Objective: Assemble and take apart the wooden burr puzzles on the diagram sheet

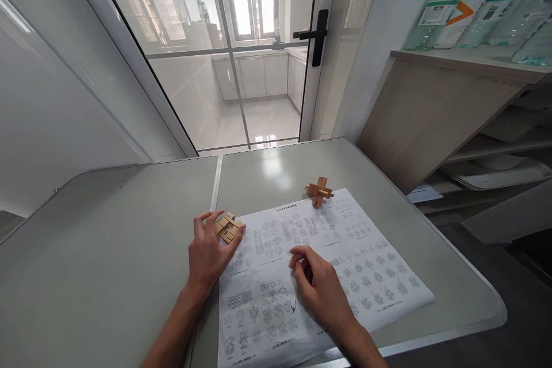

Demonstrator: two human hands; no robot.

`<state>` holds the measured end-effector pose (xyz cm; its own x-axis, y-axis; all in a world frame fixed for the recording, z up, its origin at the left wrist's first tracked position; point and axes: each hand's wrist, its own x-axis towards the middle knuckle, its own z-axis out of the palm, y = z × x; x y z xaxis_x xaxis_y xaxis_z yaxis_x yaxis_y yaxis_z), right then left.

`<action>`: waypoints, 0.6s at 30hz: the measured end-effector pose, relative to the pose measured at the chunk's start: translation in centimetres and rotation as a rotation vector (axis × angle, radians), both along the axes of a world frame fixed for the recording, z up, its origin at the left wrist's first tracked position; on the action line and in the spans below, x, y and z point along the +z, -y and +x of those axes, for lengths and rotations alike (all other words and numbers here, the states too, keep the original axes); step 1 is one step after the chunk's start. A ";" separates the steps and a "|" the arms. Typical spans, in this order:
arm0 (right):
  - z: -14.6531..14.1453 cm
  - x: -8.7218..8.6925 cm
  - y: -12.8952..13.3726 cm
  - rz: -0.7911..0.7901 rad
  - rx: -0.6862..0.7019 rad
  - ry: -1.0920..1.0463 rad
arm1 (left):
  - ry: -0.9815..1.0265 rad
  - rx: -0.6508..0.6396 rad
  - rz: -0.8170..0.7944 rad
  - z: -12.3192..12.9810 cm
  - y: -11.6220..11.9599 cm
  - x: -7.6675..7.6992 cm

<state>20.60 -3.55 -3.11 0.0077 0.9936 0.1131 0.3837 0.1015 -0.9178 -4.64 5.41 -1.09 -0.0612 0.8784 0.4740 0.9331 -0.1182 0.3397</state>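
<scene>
A light-wood interlocking puzzle [228, 227], square with gaps between its bars, lies at the far left corner of a printed paper sheet [276, 264]. My left hand [211, 250] grips it, thumb on the near right side and fingers on the far left side. Resting on the middle of the sheet, my right hand [321, 287] has its fingers curled loosely inward, and nothing shows in them. Beyond it, at the sheet's far edge, stands a reddish-brown wooden burr puzzle [319, 191] with crossing bars; neither hand touches it.
The sheet, covered in small diagrams, lies on a pale grey-green table [129, 253] with a seam strip. A glass door [259, 69] with a black handle [319, 37] is behind it. To the right, a wooden shelf [431, 92] bears large clear bottles [478, 17].
</scene>
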 end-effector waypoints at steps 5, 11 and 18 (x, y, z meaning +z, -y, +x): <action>0.0 -0.1 0.2 -0.025 0.016 -0.004 | 0.011 -0.082 0.067 0.0 0.0 -0.1; 0.0 -0.3 0.2 -0.001 0.003 0.000 | -0.018 -0.228 0.181 0.3 0.0 0.0; 0.0 -0.4 0.0 0.022 -0.005 0.003 | -0.071 -0.448 0.338 -0.1 0.0 -0.4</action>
<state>20.62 -3.58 -3.52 0.0128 0.9908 0.1348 0.3868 0.1194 -0.9144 -4.71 5.45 -1.45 0.3251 0.6096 0.7229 0.7860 -0.5993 0.1519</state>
